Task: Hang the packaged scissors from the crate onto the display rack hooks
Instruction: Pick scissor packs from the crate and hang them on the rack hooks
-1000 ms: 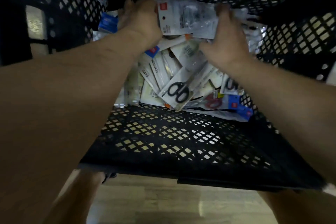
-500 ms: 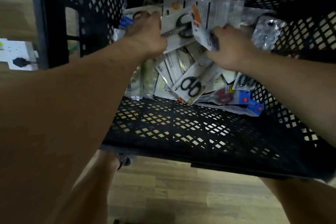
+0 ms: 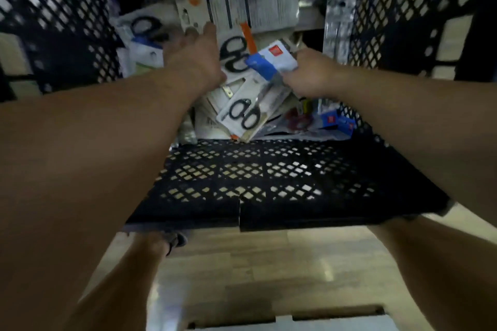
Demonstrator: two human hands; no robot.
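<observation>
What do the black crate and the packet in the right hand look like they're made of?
Crate: looks like rigid moulded plastic, matte black, going by the even diamond lattice of its walls. Packet in the right hand: probably printed card, white and blue with a red logo; whether it has a clear plastic front is too blurred to tell.

Light wood-plank floor (image 3: pixel 269 271) (glossy), dark shoe (image 3: pixel 176 240) under crate edge

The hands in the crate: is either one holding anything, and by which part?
The right hand grips a blue-and-white pack by its near end. The left hand lies open on the pile of scissor packs, gripping nothing visible.
</observation>
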